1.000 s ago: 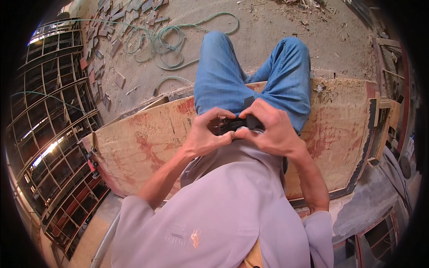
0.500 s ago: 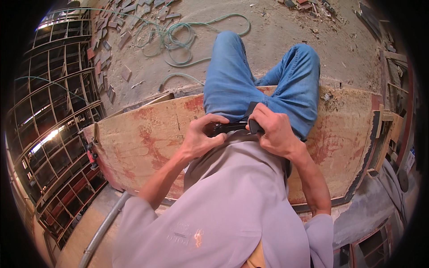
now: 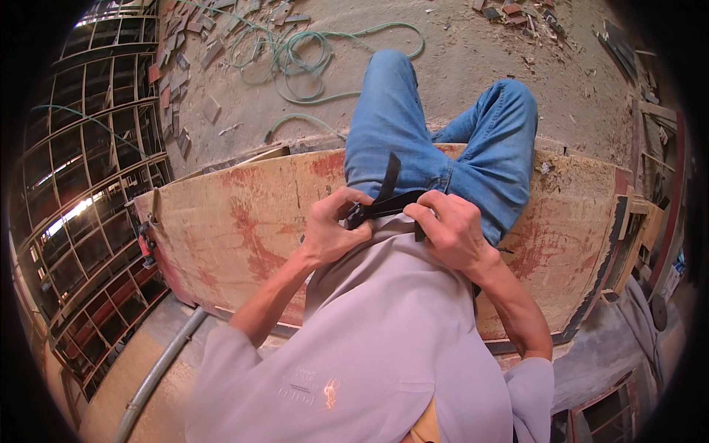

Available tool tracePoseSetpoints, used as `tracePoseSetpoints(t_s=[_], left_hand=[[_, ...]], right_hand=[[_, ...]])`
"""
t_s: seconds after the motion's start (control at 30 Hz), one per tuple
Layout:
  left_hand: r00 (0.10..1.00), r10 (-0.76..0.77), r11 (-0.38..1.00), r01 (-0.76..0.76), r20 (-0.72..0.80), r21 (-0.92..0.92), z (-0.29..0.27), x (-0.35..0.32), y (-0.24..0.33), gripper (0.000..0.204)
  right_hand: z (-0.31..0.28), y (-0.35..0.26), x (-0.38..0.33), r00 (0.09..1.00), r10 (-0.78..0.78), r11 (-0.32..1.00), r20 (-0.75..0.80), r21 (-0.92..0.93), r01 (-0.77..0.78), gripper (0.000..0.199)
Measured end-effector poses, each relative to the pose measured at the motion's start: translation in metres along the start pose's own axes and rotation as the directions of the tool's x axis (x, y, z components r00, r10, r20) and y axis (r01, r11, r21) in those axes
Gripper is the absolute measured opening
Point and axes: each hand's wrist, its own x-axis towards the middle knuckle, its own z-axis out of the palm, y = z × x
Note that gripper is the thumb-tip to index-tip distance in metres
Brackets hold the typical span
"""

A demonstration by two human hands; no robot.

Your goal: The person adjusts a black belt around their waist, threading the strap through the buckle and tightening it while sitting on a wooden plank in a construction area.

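While a dusty floor (image 3: 458,81) spreads across the top of the view, a long wooden board (image 3: 273,236), stained red in patches, curves across the middle beneath the seated person. A pale mauve shirt (image 3: 354,340) fills the lower centre, and a dark metal grid (image 3: 96,184) stands along the left side. Blue jeans (image 3: 391,118) cover the legs, their knees bent and apart beyond the board's far edge. On the floor, a green hose (image 3: 336,97) lies in loose loops, with broken tile pieces (image 3: 212,109) scattered to its left. A grey pipe (image 3: 159,375) slants at lower left.

Both hands meet at the waist, between shirt hem and jeans. The right hand (image 3: 452,227) pinches a black strap (image 3: 399,203) between thumb and bent fingers. The left hand (image 3: 330,229), thumb and fingers curled closely together, holds a small dark buckle-like piece (image 3: 356,215) at the strap's other side. Beside it, the strap's loose end (image 3: 390,175) sticks up over the jeans. How strap and buckle-like piece join is hidden by the fingers.
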Motion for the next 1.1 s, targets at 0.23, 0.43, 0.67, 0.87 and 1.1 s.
tracePoseSetpoints(t_s=[0.23, 0.43, 0.67, 0.87, 1.1], left_hand=[[0.990, 0.075, 0.997, -0.078, -0.118, -0.020, 0.011, -0.004, -0.005, 0.040], [0.991, 0.071, 0.994, -0.079, -0.111, -0.070, 0.015, -0.010, 0.006, 0.043], [0.978, 0.207, 0.964, -0.201, -0.017, 0.172, 0.000, -0.009, -0.011, 0.040], [0.997, 0.079, 0.996, -0.079, -0.004, -0.031, 0.001, -0.008, 0.001, 0.033], [0.999, -0.009, 0.982, 0.017, 0.043, -0.186, -0.019, -0.013, -0.020, 0.028]], right_hand=[[0.004, -0.022, 0.011, 0.999, -0.010, 1.000, 0.049, -0.022, 0.011, 0.023], [0.026, -0.025, 0.007, 0.977, -0.046, 0.996, 0.206, -0.065, 0.060, 0.033], [0.023, -0.022, 0.004, 0.983, -0.109, 0.993, 0.149, -0.036, 0.116, 0.020], [0.028, -0.019, 0.009, 0.983, -0.119, 0.991, 0.141, -0.048, 0.127, 0.020], [0.034, -0.021, 0.015, 0.987, -0.116, 0.992, 0.112, -0.033, 0.120, 0.018]])
